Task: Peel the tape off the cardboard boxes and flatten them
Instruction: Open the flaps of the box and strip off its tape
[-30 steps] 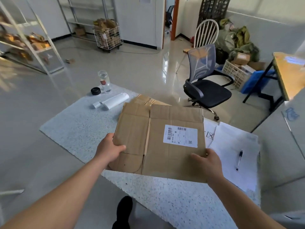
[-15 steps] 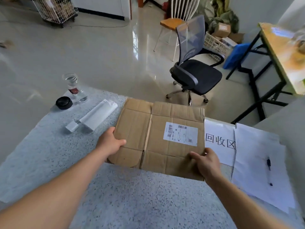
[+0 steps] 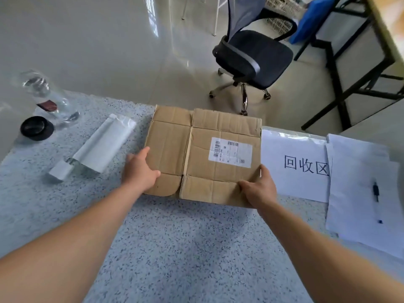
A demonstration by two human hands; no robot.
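Observation:
A flattened brown cardboard box (image 3: pixel 203 154) with a white shipping label (image 3: pixel 230 152) lies on the speckled table (image 3: pixel 175 248) near its far edge. My left hand (image 3: pixel 140 171) grips the box's left edge, thumb on top of the cardboard. At the box's near right corner my right hand (image 3: pixel 259 189) holds it, thumb lying over the near flap. No tape shows on the visible face.
Left of the box lie a white pouch (image 3: pixel 96 147), a black lid (image 3: pixel 36 128) and a clear glass jar (image 3: pixel 48 99). A printed sign sheet (image 3: pixel 299 165) and papers with a pen (image 3: pixel 375 191) lie right. An office chair (image 3: pixel 251 51) stands beyond the table.
The flat box has come down from a tilted hold above the table to lie on it, beside the sign sheet. Both hands keep their hold. The camera has tipped downward.

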